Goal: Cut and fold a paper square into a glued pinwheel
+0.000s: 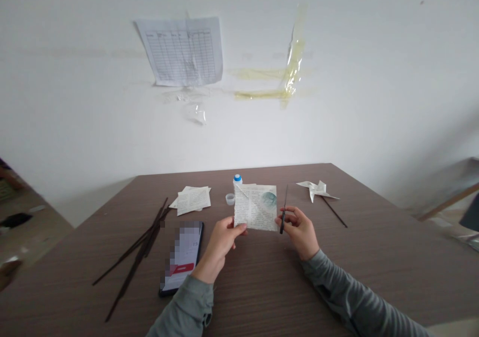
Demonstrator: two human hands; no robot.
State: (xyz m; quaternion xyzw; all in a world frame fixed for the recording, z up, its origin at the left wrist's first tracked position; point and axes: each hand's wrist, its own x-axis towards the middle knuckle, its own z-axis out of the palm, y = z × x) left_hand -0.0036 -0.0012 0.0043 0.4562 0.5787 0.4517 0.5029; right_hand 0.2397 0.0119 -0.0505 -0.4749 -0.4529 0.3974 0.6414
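A square of printed paper (255, 212) with a round bluish picture is raised over the table, its lower left corner pinched by my left hand (224, 239). My right hand (301, 229) grips a pair of scissors (283, 219) by the handles, blades pointing up beside the paper's right edge. The right fingertips come close to the paper's lower right corner; whether they touch it I cannot tell. Behind the paper stands a white bottle with a blue cap (237, 178), partly hidden. A small translucent cap (229, 198) lies at the paper's left.
Several printed paper squares (193, 200) are stacked at the back left. Thin dark sticks (144, 242) and a phone (183, 257) lie on the left. A paper pinwheel (317, 189) on a dark stick (335, 212) rests at right. The wall carries a taped sheet (183, 52).
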